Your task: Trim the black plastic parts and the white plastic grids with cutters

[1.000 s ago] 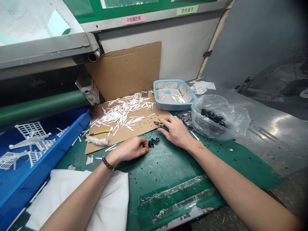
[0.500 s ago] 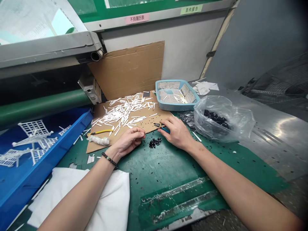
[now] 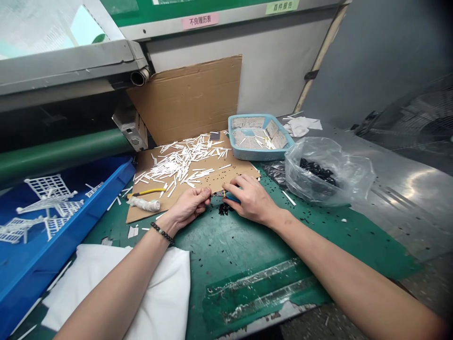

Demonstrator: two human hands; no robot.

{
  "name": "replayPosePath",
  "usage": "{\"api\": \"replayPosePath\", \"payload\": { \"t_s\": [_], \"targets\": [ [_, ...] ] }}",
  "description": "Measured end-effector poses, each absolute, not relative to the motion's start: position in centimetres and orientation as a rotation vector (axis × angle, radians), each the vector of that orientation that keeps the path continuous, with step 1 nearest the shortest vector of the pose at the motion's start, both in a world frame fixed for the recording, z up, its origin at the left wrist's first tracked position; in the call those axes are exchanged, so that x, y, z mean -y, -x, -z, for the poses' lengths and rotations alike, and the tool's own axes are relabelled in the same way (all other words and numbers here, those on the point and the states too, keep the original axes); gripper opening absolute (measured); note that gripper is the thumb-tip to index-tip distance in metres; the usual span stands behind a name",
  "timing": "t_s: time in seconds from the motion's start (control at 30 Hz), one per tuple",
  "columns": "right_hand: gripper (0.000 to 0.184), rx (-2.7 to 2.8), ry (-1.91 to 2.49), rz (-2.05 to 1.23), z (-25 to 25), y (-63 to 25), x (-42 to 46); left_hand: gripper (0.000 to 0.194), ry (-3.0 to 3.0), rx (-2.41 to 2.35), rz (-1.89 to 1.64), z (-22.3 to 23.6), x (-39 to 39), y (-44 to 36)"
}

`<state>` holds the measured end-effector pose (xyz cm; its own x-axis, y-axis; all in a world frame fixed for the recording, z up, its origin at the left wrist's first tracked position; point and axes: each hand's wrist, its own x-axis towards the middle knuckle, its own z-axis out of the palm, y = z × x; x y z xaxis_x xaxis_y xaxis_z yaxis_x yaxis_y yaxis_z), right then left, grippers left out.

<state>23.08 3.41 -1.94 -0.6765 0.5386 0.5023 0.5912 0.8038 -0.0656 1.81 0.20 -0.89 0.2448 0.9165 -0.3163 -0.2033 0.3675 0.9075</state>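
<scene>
My right hand (image 3: 253, 198) is wrapped round a pair of blue-handled cutting pliers (image 3: 231, 196), whose jaws point left. Those jaws meet the fingertips of my left hand (image 3: 191, 205), which is closed in a pinch; whatever sits in it is too small to make out. Just below the pliers lies a small heap of black plastic pieces (image 3: 224, 209) on the green mat (image 3: 226, 245). White sticks (image 3: 177, 163) are scattered over a flat cardboard sheet (image 3: 226, 175) beyond my hands. Near my left wrist rest a yellow-handled tool (image 3: 150, 191) and a white wrapped roll (image 3: 144, 204).
At left stands a blue bin (image 3: 71, 229) with white plastic grids. A light-blue basket (image 3: 260, 154) lined with newspaper holds white sticks at the back. To the right is a clear bag (image 3: 339, 189) of black pieces. White cloth (image 3: 163, 288) lies under my left forearm.
My right hand has moved left and slightly down, bringing the pliers' jaws to my left fingertips. The pliers now partly cover the black heap. My left hand has stayed pinched, nearly in place.
</scene>
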Motion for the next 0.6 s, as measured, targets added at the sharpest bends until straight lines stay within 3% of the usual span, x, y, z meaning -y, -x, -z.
{"api": "replayPosePath", "payload": {
  "t_s": [0.6],
  "targets": [
    [0.018, 2.603, 0.925, 0.445, 2.1, -22.4, -2.0, 0.047, -0.969, -1.178, -0.833, 0.7, 0.1, -2.5]
  ]
}}
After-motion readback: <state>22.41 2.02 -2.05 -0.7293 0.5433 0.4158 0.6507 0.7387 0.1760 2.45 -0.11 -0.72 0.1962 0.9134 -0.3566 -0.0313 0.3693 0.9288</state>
